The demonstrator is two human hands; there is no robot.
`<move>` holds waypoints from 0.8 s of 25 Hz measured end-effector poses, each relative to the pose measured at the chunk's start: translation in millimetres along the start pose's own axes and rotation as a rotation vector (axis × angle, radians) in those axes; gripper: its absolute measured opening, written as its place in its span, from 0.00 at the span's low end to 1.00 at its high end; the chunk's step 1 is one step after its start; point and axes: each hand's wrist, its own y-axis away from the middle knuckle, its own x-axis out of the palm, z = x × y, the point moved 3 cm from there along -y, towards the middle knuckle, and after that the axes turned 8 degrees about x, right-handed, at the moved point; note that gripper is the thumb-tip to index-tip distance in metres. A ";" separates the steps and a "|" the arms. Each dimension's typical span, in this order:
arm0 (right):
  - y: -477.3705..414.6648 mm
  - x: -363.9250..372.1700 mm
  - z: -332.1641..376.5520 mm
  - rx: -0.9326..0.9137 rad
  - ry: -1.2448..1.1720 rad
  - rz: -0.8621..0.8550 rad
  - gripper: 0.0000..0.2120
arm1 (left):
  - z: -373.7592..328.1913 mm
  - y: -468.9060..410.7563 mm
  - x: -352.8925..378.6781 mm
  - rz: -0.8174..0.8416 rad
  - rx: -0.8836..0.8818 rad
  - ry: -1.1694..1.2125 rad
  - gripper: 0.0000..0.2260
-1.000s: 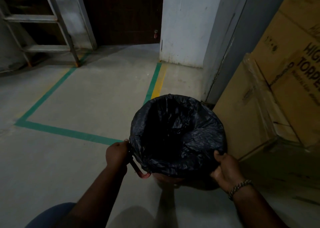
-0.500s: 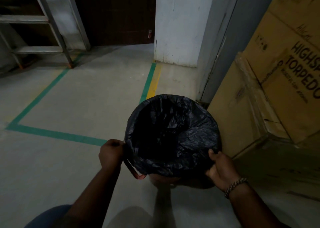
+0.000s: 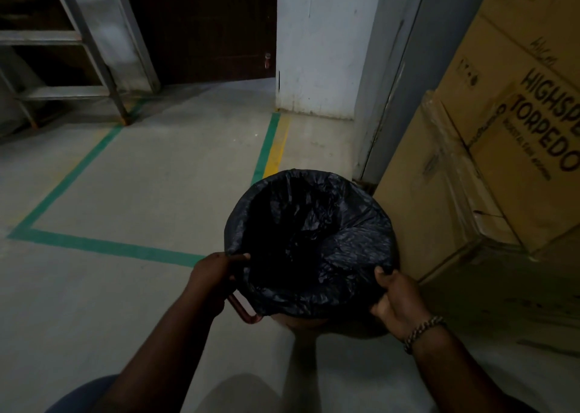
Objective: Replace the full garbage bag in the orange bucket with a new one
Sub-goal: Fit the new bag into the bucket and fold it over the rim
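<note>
Bag (image 3: 314,240) lining bucket (image 3: 309,323), hands at rim.
Left hand (image 3: 210,282) now pinches the edge; right hand (image 3: 397,299) still grips a fold.

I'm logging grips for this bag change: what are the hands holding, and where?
The black garbage bag, by its folded-over edge at the bucket rim: left hand grips the near-left side, right hand pinches the near-right side.

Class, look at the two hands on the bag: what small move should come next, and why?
Probably tug the bag lower round the bucket: the left hand and right hand each pinch its folded-over edge, which sits bunched at the rim.
</note>
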 end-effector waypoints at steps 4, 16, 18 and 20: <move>2.9 2.6 1.1 -0.005 0.033 0.011 0.19 | -8.4 -0.1 -3.0 -0.093 0.091 0.042 0.08; -3.6 2.7 13.2 -0.066 0.116 0.015 0.13 | -24.1 4.2 -12.3 0.059 -0.042 0.200 0.12; -2.7 5.1 15.4 -0.085 0.125 0.010 0.13 | -24.8 -0.1 -18.2 0.035 -0.051 0.181 0.14; -3.9 5.7 16.1 -0.094 0.120 0.007 0.12 | -25.5 -2.9 -22.2 0.062 -0.064 0.180 0.16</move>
